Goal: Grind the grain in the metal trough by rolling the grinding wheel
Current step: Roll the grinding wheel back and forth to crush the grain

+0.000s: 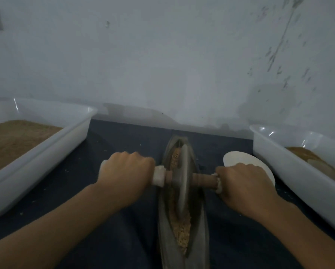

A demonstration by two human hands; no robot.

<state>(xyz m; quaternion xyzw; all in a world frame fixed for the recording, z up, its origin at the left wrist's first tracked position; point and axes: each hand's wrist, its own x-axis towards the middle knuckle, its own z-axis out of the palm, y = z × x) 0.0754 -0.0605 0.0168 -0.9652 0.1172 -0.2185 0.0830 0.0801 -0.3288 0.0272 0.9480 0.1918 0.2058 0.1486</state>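
Presently both hands were closed around the axle handle of the grinding wheel [182,177]: the left hand [125,172] gripped the cloth-wrapped left end, the right hand [244,186] gripped the right end, where pale wrapping showed at the fingers. The wheel stood upright between the hands, its edge down in the metal trough [162,237], which ran lengthwise away from the person, between the forearms. Grain [182,233] lay along the trough bed, heaped nearest the person and in a thinner band beyond the wheel.

Risks, as judged:
- Uneven push from one hand could tilt the wheel so it rides up a trough wall and throws grain onto the dark cloth below.
- The near heap sat high against the rim; a fast pull back could spill it over.
- The wrappings could slip on the axle and loosen the grip.

Beyond the right hand, partly hidden behind it, lay a white plate [240,159]. Further out, a white tray [46,158] of brown meal sat left of the left hand, another white tray [290,183] right of the right hand.
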